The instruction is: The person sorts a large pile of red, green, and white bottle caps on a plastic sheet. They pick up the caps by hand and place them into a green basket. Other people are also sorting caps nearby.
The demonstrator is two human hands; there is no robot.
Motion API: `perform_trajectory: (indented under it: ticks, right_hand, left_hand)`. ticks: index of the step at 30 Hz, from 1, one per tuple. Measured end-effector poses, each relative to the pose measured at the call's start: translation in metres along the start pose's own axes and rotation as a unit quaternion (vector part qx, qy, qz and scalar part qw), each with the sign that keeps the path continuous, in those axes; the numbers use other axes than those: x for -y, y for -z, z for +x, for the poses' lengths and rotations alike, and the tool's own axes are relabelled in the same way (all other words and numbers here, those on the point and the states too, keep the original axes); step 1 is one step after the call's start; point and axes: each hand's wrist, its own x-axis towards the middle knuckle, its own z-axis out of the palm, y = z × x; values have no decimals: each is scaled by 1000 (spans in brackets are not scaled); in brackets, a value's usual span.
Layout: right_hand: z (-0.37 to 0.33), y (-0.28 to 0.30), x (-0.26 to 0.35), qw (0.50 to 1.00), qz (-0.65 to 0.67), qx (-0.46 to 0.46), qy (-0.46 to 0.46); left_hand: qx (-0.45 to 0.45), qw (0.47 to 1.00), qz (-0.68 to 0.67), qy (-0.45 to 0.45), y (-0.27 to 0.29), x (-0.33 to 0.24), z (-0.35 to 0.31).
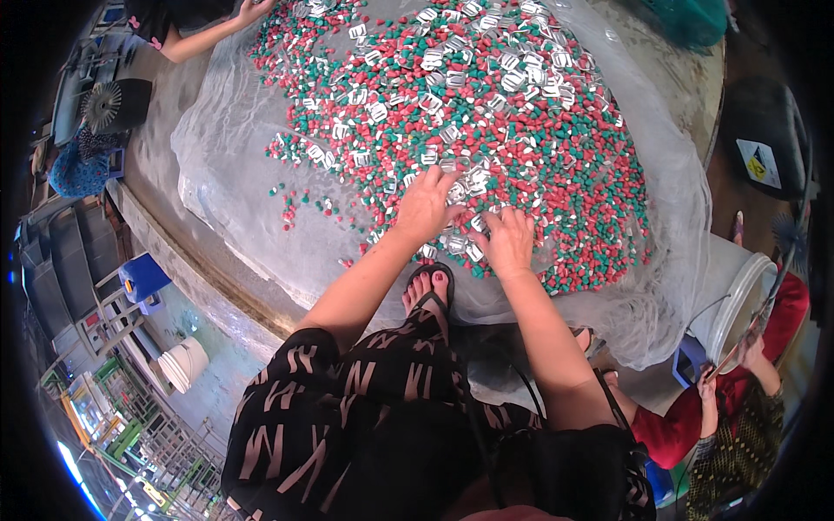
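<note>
Sheet: a clear plastic sheet (226, 165) lay spread over the low concrete platform (165, 234).
Heap: red and green pebbles (573, 174) covered the sheet, mixed with small silver metal clips (512, 80).
Left hand: the left hand (426, 204) lay palm down on the heap's near edge, fingers spread among clips, gripping nothing visible.
Right hand: the right hand (506, 241) rested just beside it, fingers curled into clips; whether it held one could not be told.
Bucket: a white bucket (743, 300) stood at the right.

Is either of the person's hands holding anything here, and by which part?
It cannot be told. The left hand and right hand both lie palm-down among the silver metal buckles and red and green pebbles, hiding any grip.
</note>
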Motion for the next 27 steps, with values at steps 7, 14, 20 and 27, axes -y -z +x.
perform_trajectory:
  ticks: [7,14,20,27]
  right_hand:
    - [8,10,-28,987,102,-119,-17]
    - [43,30,-46,715,639,-17,-283]
    - [75,14,12,988,60,77,-124]
    - [74,12,-12,983,110,15,-143]
  left_hand:
    - [72,990,-107,62,13,19,-1]
    - [37,919,-377,112,18,51,17]
    - [91,988,81,99,20,14,34]
    - [-6,942,-302,147,15,74,27]
